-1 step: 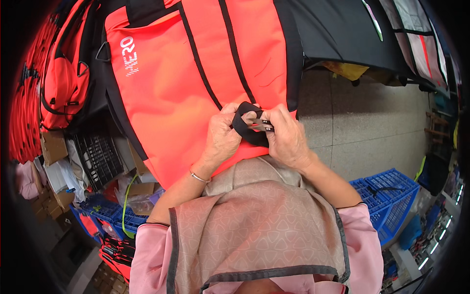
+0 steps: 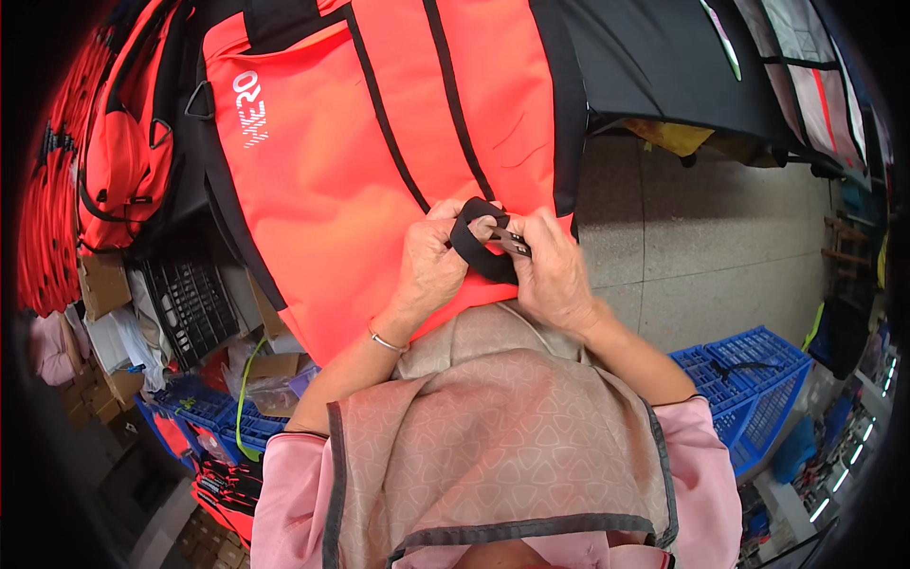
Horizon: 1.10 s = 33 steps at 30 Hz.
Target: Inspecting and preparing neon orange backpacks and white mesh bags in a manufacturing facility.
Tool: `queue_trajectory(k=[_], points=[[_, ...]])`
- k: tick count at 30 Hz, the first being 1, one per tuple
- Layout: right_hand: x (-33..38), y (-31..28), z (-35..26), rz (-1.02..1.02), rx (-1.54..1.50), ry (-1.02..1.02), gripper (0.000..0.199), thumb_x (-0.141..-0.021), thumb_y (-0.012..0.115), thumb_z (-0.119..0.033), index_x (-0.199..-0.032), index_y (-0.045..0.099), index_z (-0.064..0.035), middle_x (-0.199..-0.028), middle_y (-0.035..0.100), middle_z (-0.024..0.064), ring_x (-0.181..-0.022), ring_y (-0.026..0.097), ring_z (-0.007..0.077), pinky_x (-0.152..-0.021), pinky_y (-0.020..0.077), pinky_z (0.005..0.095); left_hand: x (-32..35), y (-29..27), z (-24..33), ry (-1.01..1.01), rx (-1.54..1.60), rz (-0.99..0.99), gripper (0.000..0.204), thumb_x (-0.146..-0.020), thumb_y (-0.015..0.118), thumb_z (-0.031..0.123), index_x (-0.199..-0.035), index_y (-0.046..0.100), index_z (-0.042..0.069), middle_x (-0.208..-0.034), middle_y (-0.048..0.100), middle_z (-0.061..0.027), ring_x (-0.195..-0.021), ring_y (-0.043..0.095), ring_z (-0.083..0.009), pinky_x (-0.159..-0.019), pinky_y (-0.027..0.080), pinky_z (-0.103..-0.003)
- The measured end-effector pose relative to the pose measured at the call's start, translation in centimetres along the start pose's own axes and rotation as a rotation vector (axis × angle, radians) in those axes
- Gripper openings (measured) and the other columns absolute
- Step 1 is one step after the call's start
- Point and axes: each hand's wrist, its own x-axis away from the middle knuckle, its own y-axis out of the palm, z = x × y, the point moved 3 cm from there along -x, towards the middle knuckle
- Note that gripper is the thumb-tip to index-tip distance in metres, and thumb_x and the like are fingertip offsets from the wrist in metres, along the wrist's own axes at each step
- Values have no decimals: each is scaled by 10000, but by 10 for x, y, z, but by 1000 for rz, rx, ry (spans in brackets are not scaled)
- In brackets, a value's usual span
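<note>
A large orange-red bag [image 2: 322, 171] with black edges and two black stripes lies in front of me. Pinched in my left hand [image 2: 432, 261] is a black webbing strap [image 2: 468, 248], which curls in a loop at the bag's near edge. My right hand [image 2: 557, 280] is closed around small thread snips [image 2: 513, 243] with black grips and metal blades. The blade tips reach inside the loop, close to my left thumb. Whether they touch the strap or a thread, I cannot tell.
Several more orange-red bags [image 2: 125, 180] are piled at the left, above a black crate [image 2: 190, 303]. A blue plastic crate [image 2: 758, 379] stands on the right. Black fabric [image 2: 654, 76] covers a surface at the far right, with grey floor [image 2: 701, 218] below it.
The snips have tilted slightly and their blades look closer together. My right hand has shifted a little; my left hand and the bag keep their places.
</note>
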Motion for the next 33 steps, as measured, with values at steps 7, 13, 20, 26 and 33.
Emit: queue_trajectory(k=[7, 13, 20, 26, 33], points=[[32, -6, 11, -105, -641, 387, 129, -905, 651, -90, -961, 582, 3, -854, 559, 97, -746, 581, 187, -682, 468, 298, -6, -7, -3, -6, 37, -17, 226, -924, 669, 186, -861, 735, -21, -1046, 687, -109, -1027, 598, -178, -890, 449, -309], [18, -45, 5, -3, -376, 333, 254, -911, 672, -165, -1104, 645, -2, -951, 618, 110, -803, 608, 195, -720, 485, 294, 1, -7, 2, -34, 15, -54, 162, -902, 688, 140, -903, 737, -14, -1096, 674, -104, -1057, 588, -186, -908, 451, -331], [22, -49, 17, 50, -397, 353, 362, -924, 663, -235, -1192, 635, 6, -940, 662, 152, -859, 644, 234, -775, 500, 322, 10, -3, 10, 189, -147, -182, 125, -830, 747, 76, -942, 749, 21, -1247, 593, -125, -1165, 558, -235, -981, 453, -353], [27, -47, 16, 197, -243, 274, 314, -879, 703, -208, -1112, 656, -2, -958, 681, 145, -834, 650, 270, -735, 508, 354, 9, -4, 12, 177, -97, -114, 143, -847, 715, 50, -980, 741, 4, -1156, 656, -102, -1102, 569, -198, -931, 458, -314], [26, -46, 1, 277, 350, -197, 401, -694, 828, -262, -1022, 682, -83, -859, 657, 11, -651, 572, 167, -556, 419, 307, 7, -3, 10, -14, 113, 2, 157, -918, 642, 66, -1012, 710, -41, -1074, 678, -108, -1011, 614, -173, -880, 468, -294]])
